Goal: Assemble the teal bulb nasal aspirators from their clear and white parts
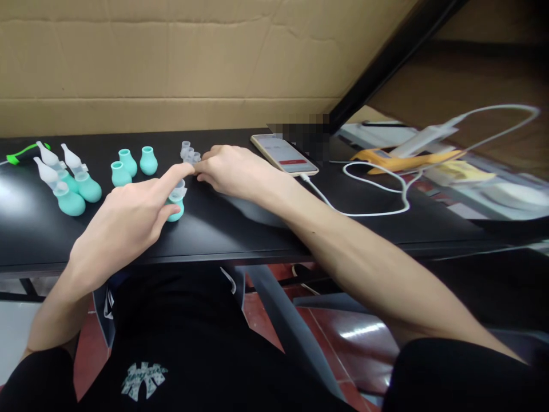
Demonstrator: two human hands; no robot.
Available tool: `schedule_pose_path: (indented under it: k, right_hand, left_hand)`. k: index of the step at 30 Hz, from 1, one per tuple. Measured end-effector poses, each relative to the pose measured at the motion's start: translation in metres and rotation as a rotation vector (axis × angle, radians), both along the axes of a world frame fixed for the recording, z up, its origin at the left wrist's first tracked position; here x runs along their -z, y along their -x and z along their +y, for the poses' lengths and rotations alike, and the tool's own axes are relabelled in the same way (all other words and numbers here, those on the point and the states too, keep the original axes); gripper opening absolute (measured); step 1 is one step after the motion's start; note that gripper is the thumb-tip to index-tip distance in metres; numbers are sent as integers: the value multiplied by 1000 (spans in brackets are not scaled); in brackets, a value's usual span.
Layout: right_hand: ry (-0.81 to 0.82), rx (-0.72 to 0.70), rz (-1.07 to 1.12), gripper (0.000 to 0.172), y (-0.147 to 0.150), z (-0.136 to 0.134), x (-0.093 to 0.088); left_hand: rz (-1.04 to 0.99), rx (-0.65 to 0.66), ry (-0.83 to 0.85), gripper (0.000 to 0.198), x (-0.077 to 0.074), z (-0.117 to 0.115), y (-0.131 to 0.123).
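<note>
My left hand (124, 223) is curled round a teal squeeze bulb (175, 212), which has a clear plastic collar (178, 190) in its neck. The left index finger reaches past the collar to the right hand's fingertips. My right hand (235, 171) has its fingers bent together beside a small group of clear plastic collars (187, 150); what lies between its fingertips is hidden. Left of these, three teal bulbs (148, 161) stand with bare necks. Farther left, three bulbs fitted with white pointed nozzles (71, 197) lie tilted on the black table (210, 234).
A phone (285, 153) with a white charging cable (369, 214) lies right of my right hand. Beyond it are a yellow-orange object (377, 159) and other items on a lighter surface. A cardboard wall (171, 63) rises behind the table. A green-and-black item (30, 152) lies at far left.
</note>
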State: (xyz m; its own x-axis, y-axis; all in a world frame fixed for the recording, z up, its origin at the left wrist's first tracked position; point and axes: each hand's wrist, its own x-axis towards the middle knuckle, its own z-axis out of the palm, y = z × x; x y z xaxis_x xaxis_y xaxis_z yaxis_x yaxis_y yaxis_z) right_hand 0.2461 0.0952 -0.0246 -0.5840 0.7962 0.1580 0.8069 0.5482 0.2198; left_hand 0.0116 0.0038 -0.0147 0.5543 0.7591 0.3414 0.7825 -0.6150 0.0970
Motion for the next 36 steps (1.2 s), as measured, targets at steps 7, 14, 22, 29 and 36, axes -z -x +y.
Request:
schedule_pose_path:
  k: [7, 14, 22, 29, 36]
  right_hand:
    - [-6, -6, 11, 32, 0, -4, -1]
    - [27, 22, 18, 34, 3, -10, -3]
    - [-61, -159, 487, 24, -8, -23, -16]
    - [123, -241, 1203, 3, 3, -82, -23]
    - [506, -353, 1664, 36, 23, -91, 3]
  left_hand:
    - [112, -26, -78, 31, -1, 1, 0]
    - [80, -5, -125, 40, 1, 3, 2]
    - [7, 43, -132, 45, 2, 3, 5]
    - [-213, 159, -290, 52, 5, 2, 2]
    - [-332, 303, -576, 17, 1, 1, -4]
